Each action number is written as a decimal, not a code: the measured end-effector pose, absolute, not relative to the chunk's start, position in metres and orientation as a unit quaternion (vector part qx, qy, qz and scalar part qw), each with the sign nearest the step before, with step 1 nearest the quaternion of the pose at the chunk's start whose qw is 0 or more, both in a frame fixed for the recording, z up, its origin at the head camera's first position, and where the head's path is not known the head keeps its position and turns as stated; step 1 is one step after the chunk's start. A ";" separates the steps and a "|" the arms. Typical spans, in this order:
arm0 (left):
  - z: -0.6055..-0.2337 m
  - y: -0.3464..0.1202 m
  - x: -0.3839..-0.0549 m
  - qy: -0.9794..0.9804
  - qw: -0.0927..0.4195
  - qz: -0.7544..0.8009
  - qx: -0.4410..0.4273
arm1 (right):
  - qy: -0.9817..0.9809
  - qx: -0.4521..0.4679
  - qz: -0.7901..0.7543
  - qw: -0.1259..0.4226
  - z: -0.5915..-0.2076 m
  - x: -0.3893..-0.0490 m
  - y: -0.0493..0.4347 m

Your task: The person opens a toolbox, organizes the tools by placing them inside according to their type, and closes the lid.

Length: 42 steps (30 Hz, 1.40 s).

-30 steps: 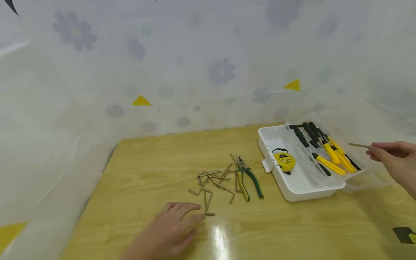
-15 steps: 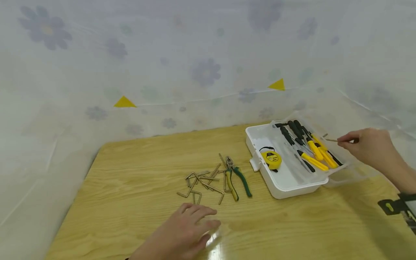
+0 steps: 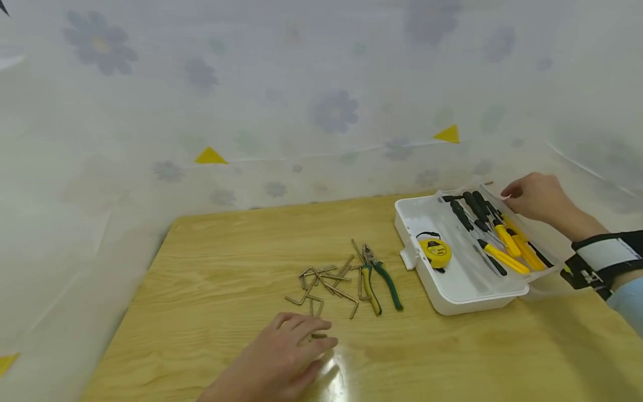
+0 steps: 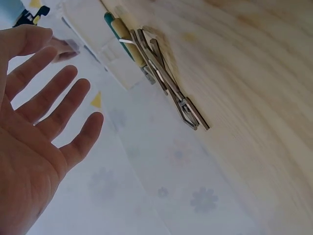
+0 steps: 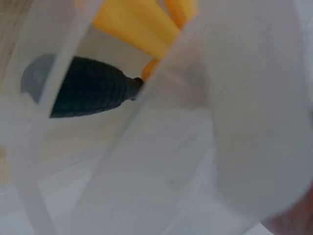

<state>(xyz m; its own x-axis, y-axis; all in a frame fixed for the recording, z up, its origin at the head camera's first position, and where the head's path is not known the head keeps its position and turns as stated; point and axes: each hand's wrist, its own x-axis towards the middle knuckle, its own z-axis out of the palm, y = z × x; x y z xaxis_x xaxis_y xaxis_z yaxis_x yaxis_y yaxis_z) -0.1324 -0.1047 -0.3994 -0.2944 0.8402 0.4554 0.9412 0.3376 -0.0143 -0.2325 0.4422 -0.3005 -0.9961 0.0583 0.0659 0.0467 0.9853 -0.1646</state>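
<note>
My right hand (image 3: 534, 198) is at the far right, behind the raised edge of the clear lid (image 3: 562, 290). Its thumb and finger look pinched on a brass-coloured hex key (image 3: 489, 183), of which only a short tip shows beyond the lid. In the right wrist view the cloudy lid (image 5: 259, 107) covers most of the picture, and a blurred bit of the hand (image 5: 293, 218) shows at the lower right. My left hand (image 3: 281, 354) is held over the table with fingers spread, holding nothing, just in front of a loose pile of L-shaped hex keys (image 3: 334, 283).
Pliers (image 3: 384, 285) with green and yellow handles lie beside the pile. Right of them stands a white toolbox (image 3: 472, 306) with a yellow tape measure (image 3: 436, 253) inside. Several screwdrivers (image 3: 502, 261) with black or yellow handles lie on its lid side. A flowered sheet (image 3: 301, 111) hangs behind.
My right hand has moved from the right side of the toolbox leftward and up to the lid's far edge, carrying the hex key. The left hand has shifted slightly right.
</note>
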 end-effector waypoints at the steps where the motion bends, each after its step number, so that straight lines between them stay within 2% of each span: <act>1: -0.399 -0.105 -0.133 -0.793 0.201 -0.132 -0.559 | -0.995 -0.028 0.082 0.039 -0.301 -0.231 0.443; 6: -0.398 -0.110 -0.133 -0.803 0.204 -0.139 -0.542 | -0.992 -0.025 0.102 0.065 -0.301 -0.228 0.438; 9: -0.396 -0.115 -0.134 -0.807 0.208 -0.140 -0.535 | -0.990 -0.013 0.110 0.091 -0.298 -0.225 0.417; 13: -0.395 -0.134 -0.137 -0.825 0.214 -0.137 -0.504 | -0.978 0.065 0.105 0.168 -0.308 -0.214 0.362; 16: -0.394 -0.154 -0.141 -0.843 0.222 -0.130 -0.473 | -0.963 0.155 0.101 0.196 -0.328 -0.202 0.306; 18: -0.394 -0.165 -0.144 -0.849 0.234 -0.127 -0.457 | -0.954 0.215 0.096 0.184 -0.346 -0.194 0.267; 21: -0.394 -0.176 -0.146 -0.852 0.245 -0.130 -0.444 | -0.947 0.283 0.070 0.136 -0.370 -0.186 0.214; 26: -0.395 -0.181 -0.144 -0.849 0.244 -0.137 -0.448 | -0.948 0.315 0.033 0.029 -0.395 -0.193 0.158; 30: -0.397 -0.180 -0.143 -0.841 0.249 -0.152 -0.455 | -0.954 0.295 0.037 -0.041 -0.401 -0.208 0.142; 35: -0.401 -0.181 -0.141 -0.843 0.252 -0.154 -0.450 | -0.954 0.276 0.076 -0.088 -0.399 -0.218 0.137; 38: -0.402 -0.182 -0.141 -0.846 0.251 -0.151 -0.446 | -0.952 0.279 0.081 -0.097 -0.399 -0.217 0.135; 42: -0.402 -0.183 -0.141 -0.848 0.250 -0.148 -0.444 | -0.944 0.300 0.109 -0.082 -0.399 -0.214 0.136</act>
